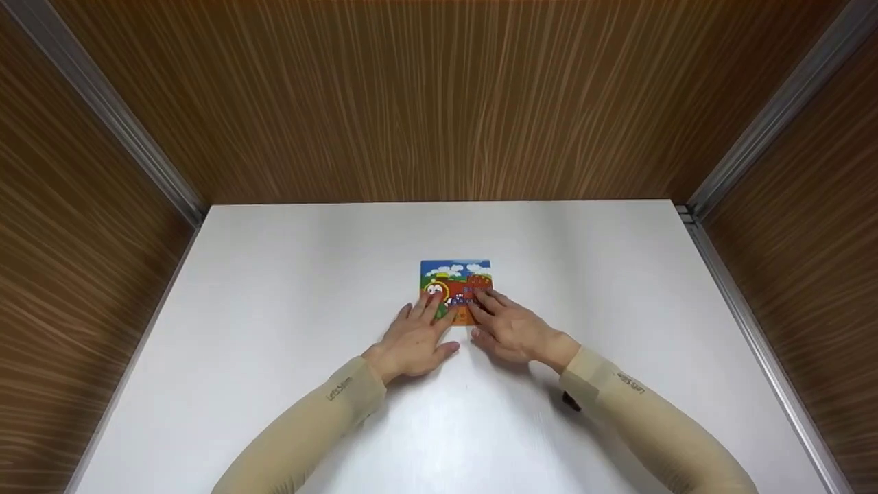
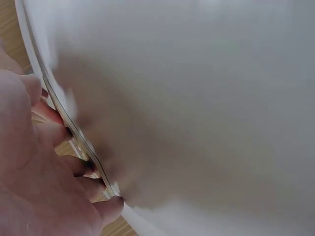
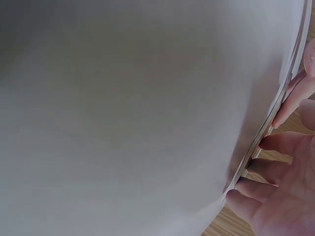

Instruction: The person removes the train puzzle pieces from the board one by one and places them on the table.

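Note:
A small square cartoon picture board (image 1: 456, 267) lies flat on the white table, with a blue sky, white clouds and a red train with a face. My left hand (image 1: 411, 346) rests its spread fingers on the board's lower left part. On the lower right part lie the extended fingers of my right hand (image 1: 514, 333). Both thumbs are off the board, near its front edge. Fingers cover some of the lower picture. In the wrist views, the left hand (image 2: 44, 172) and right hand (image 3: 290, 187) touch down with fingertips at a thin, edge-on surface.
The white table (image 1: 309, 274) spreads around the board. Wood-grain panels (image 1: 439, 103) stand behind it and at both sides, with metal rails (image 1: 761, 370) at the corners. Beige sleeves (image 1: 309, 425) cover both forearms; a small dark item (image 1: 571, 401) shows under the right cuff.

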### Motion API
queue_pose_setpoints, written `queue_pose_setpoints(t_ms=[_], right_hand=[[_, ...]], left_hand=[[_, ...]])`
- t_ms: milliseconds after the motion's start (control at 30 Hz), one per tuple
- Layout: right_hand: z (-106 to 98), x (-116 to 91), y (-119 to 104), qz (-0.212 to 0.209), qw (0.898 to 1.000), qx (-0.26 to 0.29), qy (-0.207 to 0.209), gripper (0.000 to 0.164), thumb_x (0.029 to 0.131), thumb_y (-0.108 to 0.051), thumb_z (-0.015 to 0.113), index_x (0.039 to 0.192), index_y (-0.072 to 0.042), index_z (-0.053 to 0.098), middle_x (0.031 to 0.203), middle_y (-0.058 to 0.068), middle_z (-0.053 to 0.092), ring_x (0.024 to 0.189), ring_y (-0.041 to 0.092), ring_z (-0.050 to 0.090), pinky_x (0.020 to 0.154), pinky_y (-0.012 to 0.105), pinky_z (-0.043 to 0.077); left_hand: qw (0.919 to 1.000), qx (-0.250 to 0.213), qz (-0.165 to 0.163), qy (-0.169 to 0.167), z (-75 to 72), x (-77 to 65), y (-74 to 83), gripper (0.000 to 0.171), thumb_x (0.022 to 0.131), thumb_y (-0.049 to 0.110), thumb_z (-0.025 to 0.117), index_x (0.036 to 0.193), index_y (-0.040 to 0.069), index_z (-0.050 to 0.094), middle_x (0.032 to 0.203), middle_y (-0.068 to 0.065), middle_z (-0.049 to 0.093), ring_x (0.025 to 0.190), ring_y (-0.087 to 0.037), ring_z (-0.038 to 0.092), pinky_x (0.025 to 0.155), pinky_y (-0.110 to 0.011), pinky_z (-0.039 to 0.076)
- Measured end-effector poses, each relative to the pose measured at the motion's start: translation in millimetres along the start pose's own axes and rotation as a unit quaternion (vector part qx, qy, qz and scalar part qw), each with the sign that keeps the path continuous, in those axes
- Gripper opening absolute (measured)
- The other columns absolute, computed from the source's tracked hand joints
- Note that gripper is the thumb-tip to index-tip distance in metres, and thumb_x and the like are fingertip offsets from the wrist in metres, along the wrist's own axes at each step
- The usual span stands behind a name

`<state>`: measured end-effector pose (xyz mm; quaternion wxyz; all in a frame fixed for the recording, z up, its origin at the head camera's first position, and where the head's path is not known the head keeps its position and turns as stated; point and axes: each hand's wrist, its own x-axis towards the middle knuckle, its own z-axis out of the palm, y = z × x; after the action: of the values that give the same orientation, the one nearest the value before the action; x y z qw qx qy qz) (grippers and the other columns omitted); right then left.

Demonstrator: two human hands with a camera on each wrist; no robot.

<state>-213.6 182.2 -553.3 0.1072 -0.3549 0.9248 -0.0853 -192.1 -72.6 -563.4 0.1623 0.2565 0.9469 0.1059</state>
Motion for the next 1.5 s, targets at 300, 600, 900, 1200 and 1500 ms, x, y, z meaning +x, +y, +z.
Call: queue_pose_setpoints(t_ms=[300, 600, 900, 1200, 1500], right_hand=[[3, -13, -2, -0.03, 0.999, 0.011, 0.028, 0.058, 0.117, -0.031, 0.051, 0.165, 0.003, 0.052, 0.175, 0.03, 0.046, 0.162, 0.052, 0.046, 0.133, 0.063, 0.043], [-2, -16, -7, -0.035, 0.999, 0.02, 0.027, 0.059, 0.113, -0.031, 0.06, 0.163, 0.001, 0.056, 0.166, 0.027, 0.058, 0.147, 0.048, 0.06, 0.122, 0.063, 0.054], [-21, -5, 4, 0.016, 0.992, 0.118, 0.051, 0.061, 0.108, -0.021, 0.07, 0.165, -0.005, 0.056, 0.161, 0.026, 0.064, 0.146, 0.048, 0.065, 0.122, 0.066, 0.053], [-42, 28, 17, 0.023, 0.99, 0.112, 0.078, 0.046, 0.108, -0.015, 0.072, 0.153, -0.004, 0.068, 0.146, 0.02, 0.073, 0.136, 0.042, 0.071, 0.12, 0.062, 0.056], [-42, 63, 17, 0.045, 0.986, 0.15, 0.059, 0.043, 0.105, -0.022, 0.079, 0.145, -0.01, 0.074, 0.128, 0.014, 0.075, 0.115, 0.032, 0.075, 0.104, 0.052, 0.065]], left_hand=[[0.9999, -0.008, -0.001, 0.007, 8.5, -18.6, 9.1, 0.077, 0.117, 0.06, 0.039, 0.181, 0.02, 0.024, 0.191, -0.019, 0.005, 0.179, -0.043, 0.004, 0.143, -0.065, 0.021], [1.0, -0.009, -0.002, -0.001, 10.0, -26.7, 13.2, 0.077, 0.117, 0.059, 0.041, 0.181, 0.019, 0.026, 0.191, -0.02, 0.006, 0.179, -0.043, 0.006, 0.143, -0.064, 0.022], [0.9998, 0.001, -0.011, 0.016, 1.5, -20.8, 22.4, 0.082, 0.113, 0.063, 0.052, 0.178, 0.016, 0.035, 0.189, -0.022, 0.017, 0.176, -0.048, 0.017, 0.139, -0.067, 0.031], [0.9996, 0.017, 0.018, 0.017, 1.2, -6.5, 42.1, 0.082, 0.113, 0.066, 0.05, 0.178, 0.019, 0.034, 0.191, -0.017, 0.014, 0.178, -0.047, 0.011, 0.141, -0.072, 0.018], [0.9994, 0.019, 0.028, 0.005, 7.3, -4.5, 49.9, 0.092, 0.108, 0.076, 0.05, 0.181, 0.026, 0.025, 0.192, -0.013, 0.014, 0.179, -0.044, 0.009, 0.137, -0.08, 0.017]])
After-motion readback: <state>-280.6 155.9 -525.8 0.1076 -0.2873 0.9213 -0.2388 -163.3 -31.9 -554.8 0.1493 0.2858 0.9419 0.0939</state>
